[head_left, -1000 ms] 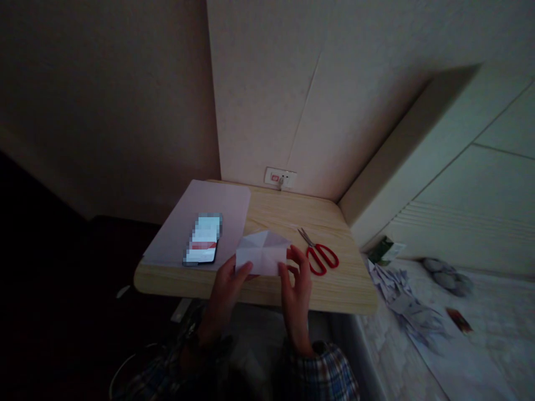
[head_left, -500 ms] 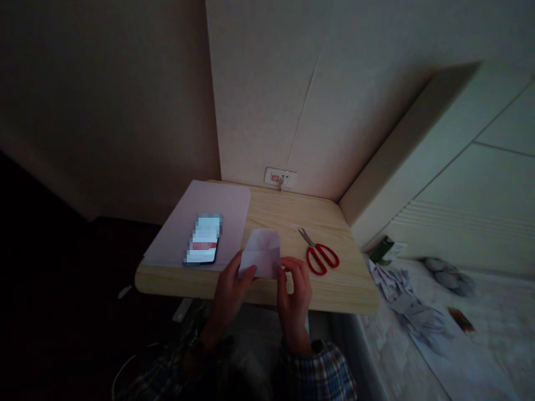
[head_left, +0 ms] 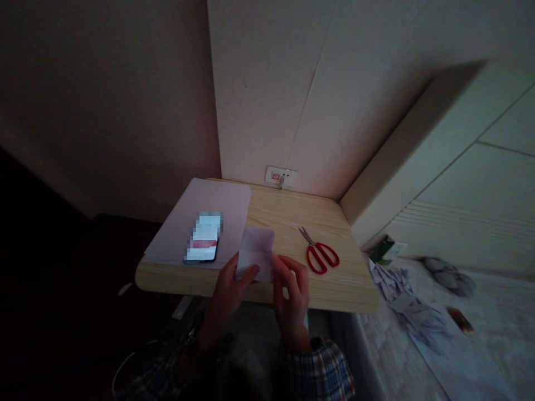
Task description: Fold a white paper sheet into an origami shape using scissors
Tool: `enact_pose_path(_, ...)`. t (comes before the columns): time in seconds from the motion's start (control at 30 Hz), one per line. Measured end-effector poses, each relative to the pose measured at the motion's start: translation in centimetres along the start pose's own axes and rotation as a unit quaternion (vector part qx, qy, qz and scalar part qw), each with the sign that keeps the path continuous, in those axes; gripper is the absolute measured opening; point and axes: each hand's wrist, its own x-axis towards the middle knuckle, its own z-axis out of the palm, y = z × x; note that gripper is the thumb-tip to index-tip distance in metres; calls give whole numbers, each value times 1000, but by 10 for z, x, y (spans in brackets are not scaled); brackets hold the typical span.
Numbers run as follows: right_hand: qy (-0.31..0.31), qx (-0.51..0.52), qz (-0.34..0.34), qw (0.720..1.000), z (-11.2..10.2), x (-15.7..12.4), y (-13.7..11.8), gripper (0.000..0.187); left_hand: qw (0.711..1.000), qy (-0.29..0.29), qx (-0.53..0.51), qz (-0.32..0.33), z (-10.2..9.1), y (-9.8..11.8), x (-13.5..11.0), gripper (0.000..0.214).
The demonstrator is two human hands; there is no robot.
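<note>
A small creased piece of white paper is held up over the front edge of the small wooden table. My left hand grips its lower left corner, thumb on top and fingers behind. At the paper's right edge, the fingertips of my right hand pinch it. Red-handled scissors lie on the table to the right of my right hand, tips pointing to the back. Left of the paper, a phone with a lit, blurred screen rests on white sheets.
A wall socket with a plug sits just above the table's back edge. To the right is a bed bearing a pile of cut or folded paper and a grey bundle. A pale cable curves at the lower left.
The paper has shifted slightly left, and its top now looks straighter with clearer corners. My right hand has moved a little left along with it. Scissors and phone stay put.
</note>
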Motion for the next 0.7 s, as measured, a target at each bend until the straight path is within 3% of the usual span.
enact_pose_path(0.37,-73,34,8,997,-5,-1,-2,51,999,33,15,25,-3,7,-1,36)
enact_pose_path(0.7,-94,56,-4,994,-4,-1,2,49,999,20,-31,-28,-1,16,-3,41)
